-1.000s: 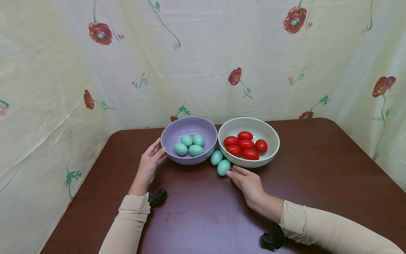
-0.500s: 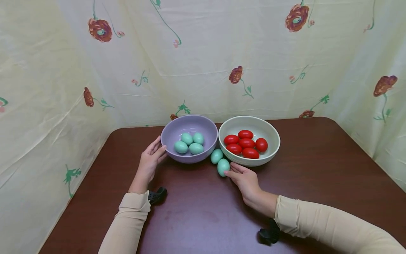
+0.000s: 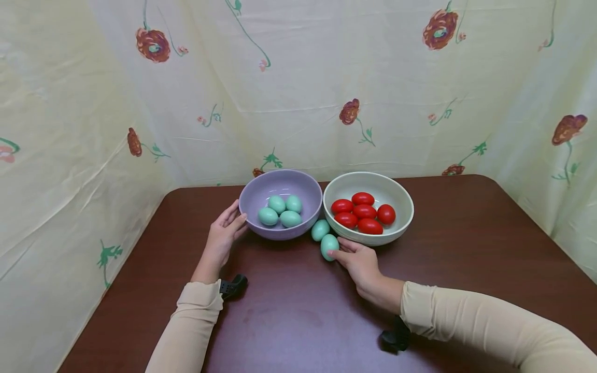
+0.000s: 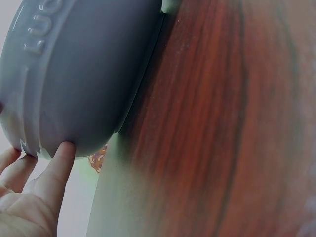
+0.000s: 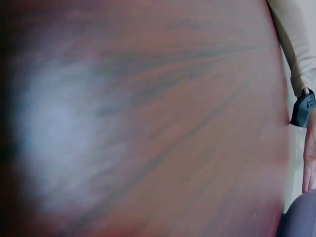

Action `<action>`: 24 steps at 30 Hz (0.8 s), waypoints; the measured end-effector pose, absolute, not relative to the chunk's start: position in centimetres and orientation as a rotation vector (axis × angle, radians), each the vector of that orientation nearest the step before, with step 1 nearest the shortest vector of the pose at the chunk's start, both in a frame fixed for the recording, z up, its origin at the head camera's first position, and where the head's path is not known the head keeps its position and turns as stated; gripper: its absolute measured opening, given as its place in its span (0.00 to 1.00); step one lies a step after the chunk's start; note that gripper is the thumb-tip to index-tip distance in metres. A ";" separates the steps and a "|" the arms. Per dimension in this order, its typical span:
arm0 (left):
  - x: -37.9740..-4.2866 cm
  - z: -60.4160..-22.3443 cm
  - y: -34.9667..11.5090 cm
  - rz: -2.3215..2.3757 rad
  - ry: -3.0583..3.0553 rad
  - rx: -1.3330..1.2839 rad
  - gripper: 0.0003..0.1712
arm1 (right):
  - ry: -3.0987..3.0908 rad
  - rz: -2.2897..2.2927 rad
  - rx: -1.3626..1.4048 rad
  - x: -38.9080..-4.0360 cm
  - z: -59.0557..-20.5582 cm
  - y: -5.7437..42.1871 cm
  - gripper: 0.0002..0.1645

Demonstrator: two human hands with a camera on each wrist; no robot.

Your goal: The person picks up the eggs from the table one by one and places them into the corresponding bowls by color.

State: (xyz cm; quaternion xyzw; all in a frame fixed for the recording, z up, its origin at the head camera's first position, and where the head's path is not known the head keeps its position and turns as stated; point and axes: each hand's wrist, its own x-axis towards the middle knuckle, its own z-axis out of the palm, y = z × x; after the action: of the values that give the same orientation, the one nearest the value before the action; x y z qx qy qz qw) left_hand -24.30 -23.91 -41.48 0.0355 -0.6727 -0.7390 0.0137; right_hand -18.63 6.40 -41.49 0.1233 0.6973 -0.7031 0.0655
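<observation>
My left hand (image 3: 220, 239) rests its fingertips against the left side of the purple bowl (image 3: 254, 199); the left wrist view shows the thumb and fingers fairly straight on the bowl's outer wall (image 4: 94, 74). Several mint-green eggs (image 3: 290, 219) lie inside. My right hand (image 3: 365, 267) pinches a mint-green egg (image 3: 328, 243) on the table, thumb in front, the other fingers at its right side, partly hidden. Just behind it, another mint-green egg (image 3: 320, 230) sits between the two bowls. The white bowl (image 3: 403, 207) on the right holds several red eggs (image 3: 364, 211).
A dark brown wooden table (image 3: 280, 311) bears both bowls, which stand side by side near its back edge. Behind and left of it hangs a flowered curtain (image 3: 298, 129). A black strap device (image 3: 233, 286) is worn on the left wrist, with another (image 3: 395, 336) on the right.
My right hand has closed in on the nearer loose egg; its thumb now overlaps the front, and the egg has shifted slightly toward me. The left hand and both bowls stay put.
</observation>
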 end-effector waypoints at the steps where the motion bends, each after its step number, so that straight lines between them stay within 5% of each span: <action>1: -24.3 -41.5 -23.9 -2.307 -2.092 0.112 0.34 | 2.095 -2.120 0.377 -18.6 -41.5 6.5 0.27; 24: -24.4 -41.5 -23.9 -2.326 -2.083 0.127 0.35 | 1.895 -2.134 0.200 -18.4 -36.5 5.6 0.26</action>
State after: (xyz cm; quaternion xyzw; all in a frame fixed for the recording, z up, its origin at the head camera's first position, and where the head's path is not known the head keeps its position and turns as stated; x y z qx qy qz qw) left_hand -24.38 -23.92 -41.45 0.0406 -0.6665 -0.7443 0.0083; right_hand -18.43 5.63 -36.49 0.0691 0.6558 -0.7386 0.1399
